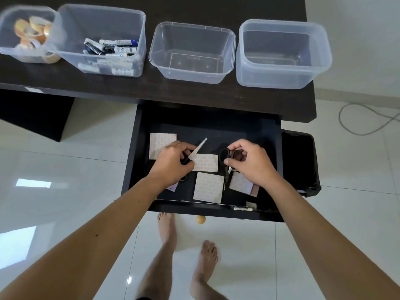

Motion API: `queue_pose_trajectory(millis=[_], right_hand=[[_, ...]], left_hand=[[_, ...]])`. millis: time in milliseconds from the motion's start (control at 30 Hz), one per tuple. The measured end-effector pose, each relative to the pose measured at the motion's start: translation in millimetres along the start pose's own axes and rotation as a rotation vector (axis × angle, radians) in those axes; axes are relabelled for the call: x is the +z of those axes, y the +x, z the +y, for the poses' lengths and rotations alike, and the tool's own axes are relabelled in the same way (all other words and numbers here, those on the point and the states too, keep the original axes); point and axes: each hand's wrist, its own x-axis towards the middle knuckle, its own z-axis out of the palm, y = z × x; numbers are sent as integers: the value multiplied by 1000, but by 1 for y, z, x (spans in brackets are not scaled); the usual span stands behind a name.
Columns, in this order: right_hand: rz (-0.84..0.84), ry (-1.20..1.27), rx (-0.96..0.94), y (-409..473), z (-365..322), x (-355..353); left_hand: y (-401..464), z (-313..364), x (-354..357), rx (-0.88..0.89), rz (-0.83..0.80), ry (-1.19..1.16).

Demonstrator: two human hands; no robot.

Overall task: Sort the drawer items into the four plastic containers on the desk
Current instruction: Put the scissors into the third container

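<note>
Both hands are inside the open dark drawer [138,148]. My left hand [173,163] grips the black handles of a pair of scissors [198,149] whose silver blades point up and right. My right hand [249,163] pinches the black handles of a second pair of scissors [226,167], blades pointing down toward me. Several pale square sticker sheets [208,187] lie on the drawer floor. On the desk stand four clear containers: one with tape rolls [28,33], one with batteries [104,42], and two with nothing in them [191,53] [281,55].
The dark desk top [194,92] overhangs the drawer's back. A black bin [300,163] stands right of the drawer. A small metal piece [241,208] lies at the drawer's front right. A cable [368,120] loops on the white tiled floor. My bare feet are below the drawer.
</note>
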Motion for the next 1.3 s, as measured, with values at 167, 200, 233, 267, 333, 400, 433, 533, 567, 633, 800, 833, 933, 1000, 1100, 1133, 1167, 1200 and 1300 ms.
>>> queue_pose_trajectory(millis=[167,200,233,267,333,400,433,533,567,633,800,833,933,1000,1100,1133,1167,1200,1300], right_hand=[[-20,48,-14,-11,-12,-14],[-15,56,-31,-14,-15,-18],[-13,75,-52,-17,-18,-23],[-16,108,-74,-20,-22,-28],[-19,178,-116,-25,-32,-40],[-7,251,-140,-28,-46,-52],[0,298,-145,-29,-53,-58],[22,399,-172,-29,-77,-77],[35,418,-182,-29,-86,-83],[62,452,-206,-27,-104,-96],[124,507,-244,-17,-146,-121],[134,522,-248,-14,-153,-125],[166,563,-257,-1,-168,-135],[189,569,-258,7,-172,-138],[218,577,-237,17,-173,-138],[225,583,-226,20,-173,-138],[231,588,-219,22,-173,-137],[236,588,-212,24,-173,-136],[266,604,-188,31,-175,-132]], left_hand=[[-4,4,-7,49,60,-86],[-6,7,-10,62,74,-108],[-8,10,-13,82,91,-124],[-11,13,-18,104,110,-132],[-15,23,-32,145,148,-133],[-18,35,-51,180,185,-125],[-17,42,-62,203,206,-124],[-10,62,-100,273,266,-103],[-6,70,-114,306,287,-73],[4,87,-141,373,323,-43],[42,131,-195,444,308,-87],[52,137,-203,455,295,-85],[84,150,-218,462,218,-54],[105,151,-218,466,160,17],[129,141,-209,462,44,127],[134,137,-205,458,-1,172],[136,133,-202,458,-44,212],[138,130,-199,455,-81,242],[138,122,-197,466,-76,242]])
